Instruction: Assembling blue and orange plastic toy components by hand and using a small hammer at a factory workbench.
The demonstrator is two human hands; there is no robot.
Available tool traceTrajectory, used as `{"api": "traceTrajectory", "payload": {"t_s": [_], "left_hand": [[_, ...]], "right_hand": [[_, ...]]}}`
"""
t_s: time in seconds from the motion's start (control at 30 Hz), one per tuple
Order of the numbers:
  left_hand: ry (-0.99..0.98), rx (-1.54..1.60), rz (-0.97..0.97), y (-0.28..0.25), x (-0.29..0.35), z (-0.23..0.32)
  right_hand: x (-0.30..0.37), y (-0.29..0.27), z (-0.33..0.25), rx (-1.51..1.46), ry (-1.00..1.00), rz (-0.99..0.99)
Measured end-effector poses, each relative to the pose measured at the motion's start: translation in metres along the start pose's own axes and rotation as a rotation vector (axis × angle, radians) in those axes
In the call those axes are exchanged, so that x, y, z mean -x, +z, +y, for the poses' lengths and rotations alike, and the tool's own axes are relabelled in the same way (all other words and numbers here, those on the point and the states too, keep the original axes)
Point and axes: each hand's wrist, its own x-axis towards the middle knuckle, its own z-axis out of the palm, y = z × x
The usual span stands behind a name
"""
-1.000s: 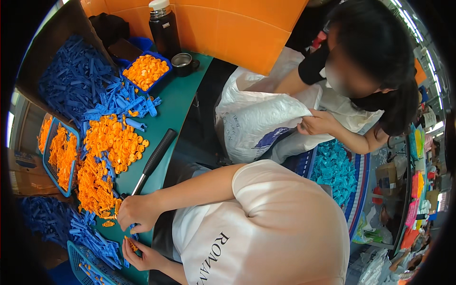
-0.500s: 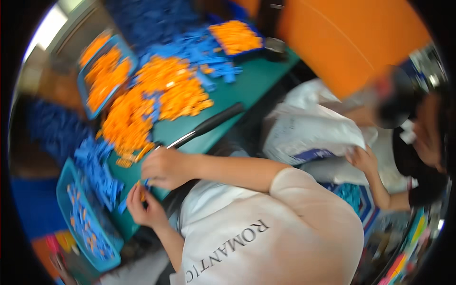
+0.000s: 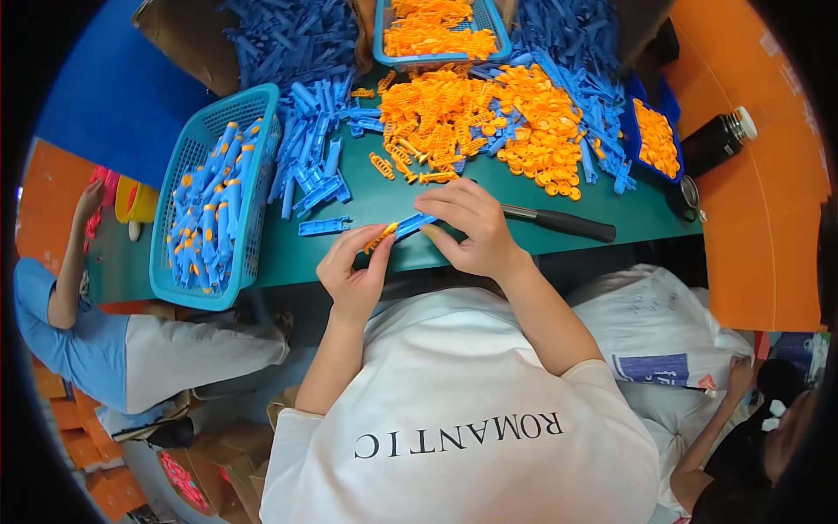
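Head view. Left hand: thumb and fingers pinched together on an orange ribbed piece. Right hand: thumb and fingers closed, with only a narrow gap, about a blue piece. Both pieces held up over the green surface.

Key relation: the pieces meet end to end between the two sets of fingers, the join nearer the left fingertips. Touching; cannot tell whether the orange end sits inside the blue one.

Axes: blue piece slants from the left fingertips up and away toward the right fingers; orange one follows nearly the same line, slightly steeper, its free end pointing back toward the wearer's left.

Around: loose blue piece just left of the left fingers; black-handled tool right of the right fingers.
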Motion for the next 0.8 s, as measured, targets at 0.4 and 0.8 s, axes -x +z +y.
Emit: {"api": "traceTrajectory", "payload": {"t_s": [0.4,0.8], "left_hand": [[-0.500,0.469,-0.241,-0.009,0.016,0.036],[-0.182,-0.091,-0.256,-0.015,-0.012,0.019]], "right_hand": [[0.021,-0.013,-0.042,-0.136,0.011,-0.150],[0.017,-0.028,-0.019,-0.002,0.108,-0.135]]}}
